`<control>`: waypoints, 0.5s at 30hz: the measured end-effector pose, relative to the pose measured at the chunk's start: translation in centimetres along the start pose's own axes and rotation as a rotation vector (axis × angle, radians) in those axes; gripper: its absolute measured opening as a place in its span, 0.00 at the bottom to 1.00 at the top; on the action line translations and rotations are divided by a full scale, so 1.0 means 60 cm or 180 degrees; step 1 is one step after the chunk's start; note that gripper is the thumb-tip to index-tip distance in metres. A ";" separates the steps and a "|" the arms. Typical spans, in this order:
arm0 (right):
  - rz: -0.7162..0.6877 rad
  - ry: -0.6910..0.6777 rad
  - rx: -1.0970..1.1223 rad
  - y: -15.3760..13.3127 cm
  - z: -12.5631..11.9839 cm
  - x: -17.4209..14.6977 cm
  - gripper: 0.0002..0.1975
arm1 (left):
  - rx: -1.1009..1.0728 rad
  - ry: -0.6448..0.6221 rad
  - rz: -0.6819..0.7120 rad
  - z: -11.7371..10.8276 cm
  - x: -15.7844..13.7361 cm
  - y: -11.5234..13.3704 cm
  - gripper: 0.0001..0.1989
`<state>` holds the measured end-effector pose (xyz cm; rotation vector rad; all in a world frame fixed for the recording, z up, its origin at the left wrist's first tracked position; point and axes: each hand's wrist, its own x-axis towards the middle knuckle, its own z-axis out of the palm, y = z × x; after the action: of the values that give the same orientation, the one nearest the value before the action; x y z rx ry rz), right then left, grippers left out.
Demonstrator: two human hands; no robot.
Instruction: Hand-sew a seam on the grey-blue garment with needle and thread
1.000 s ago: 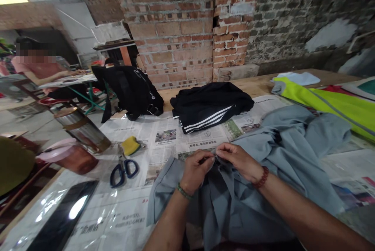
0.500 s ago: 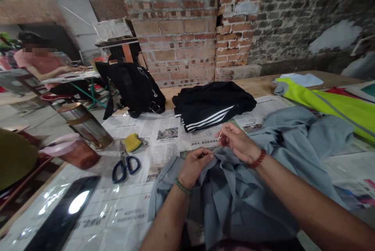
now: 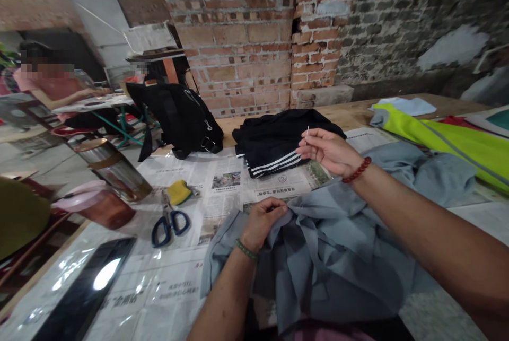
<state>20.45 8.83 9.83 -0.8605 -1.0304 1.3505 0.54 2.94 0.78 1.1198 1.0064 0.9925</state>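
Grey cloth (image 3: 342,261), a garment by its look, lies bunched in front of me and spreads to the right. My left hand (image 3: 265,221), with a green bead bracelet at the wrist, pinches a fold of it. Above the cloth, my right hand (image 3: 326,151) is raised, with a red bead bracelet on. Between its thumb and fingers it holds a thin needle (image 3: 307,131) that points upward. A fine thread seems to run from the needle down toward the fold; it is too thin to follow all the way.
Newspaper under clear plastic covers the table. To the left are scissors (image 3: 170,224), a yellow sponge (image 3: 178,192), a lidded cup (image 3: 99,204), a steel flask (image 3: 115,168) and a phone (image 3: 85,293). Behind lie a black backpack (image 3: 175,118), black striped clothing (image 3: 274,139) and a yellow vest (image 3: 433,145). A person sits far left.
My right hand has risen away from the cloth with the needle, up in front of the black clothing. My left hand keeps its pinch on the fold in nearly the same place.
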 end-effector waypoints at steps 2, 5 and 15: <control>-0.0096 0.0075 -0.0067 -0.013 -0.005 0.009 0.03 | 0.0014 -0.0011 -0.0007 -0.001 0.001 -0.001 0.09; -0.0230 0.0179 -0.0128 -0.029 -0.016 0.022 0.04 | 0.0041 -0.0014 -0.0015 -0.002 0.001 -0.003 0.09; -0.0633 0.0608 -0.0329 -0.088 -0.047 0.044 0.08 | 0.0075 -0.0016 0.0006 -0.001 -0.001 0.001 0.08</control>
<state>24.75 11.36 14.04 -0.9193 -1.0140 1.0351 0.47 2.92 0.82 1.1424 1.0155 0.9810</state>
